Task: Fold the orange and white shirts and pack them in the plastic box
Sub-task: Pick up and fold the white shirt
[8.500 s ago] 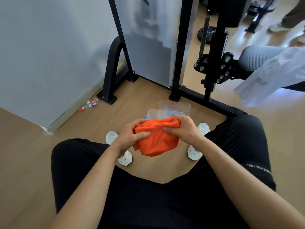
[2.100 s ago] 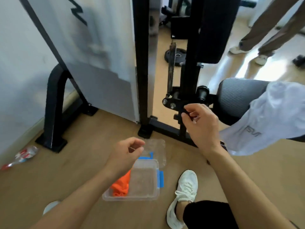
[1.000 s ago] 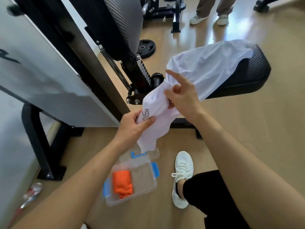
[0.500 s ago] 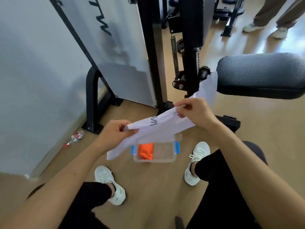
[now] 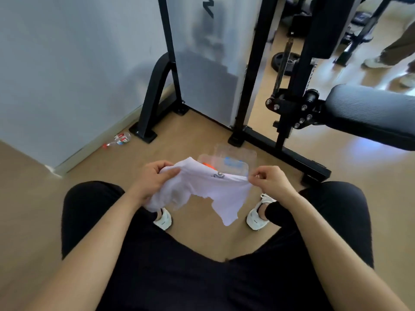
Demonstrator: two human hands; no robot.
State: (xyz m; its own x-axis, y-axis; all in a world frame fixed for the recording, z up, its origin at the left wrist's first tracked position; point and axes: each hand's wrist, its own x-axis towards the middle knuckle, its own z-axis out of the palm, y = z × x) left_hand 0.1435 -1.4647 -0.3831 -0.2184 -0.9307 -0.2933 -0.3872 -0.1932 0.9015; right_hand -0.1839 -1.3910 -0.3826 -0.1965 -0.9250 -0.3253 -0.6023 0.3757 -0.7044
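Fingers of the left hand [image 5: 155, 179] and right hand [image 5: 270, 181] pinch the white shirt [image 5: 208, 189] stretched above the plastic box [image 5: 244, 163], orange shirt [image 5: 210, 165] inside

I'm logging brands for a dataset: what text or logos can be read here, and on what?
Nothing reads clearly.
white shirt: grey print near its top edge, too blurred to read.
grey panel: black zigzag mark, cut off at the top.
bottle on the floor: red-and-white label, too small.

Gym: weight machine [image 5: 292, 70], padded bench [image 5: 368, 113], weight plate [image 5: 283, 62].
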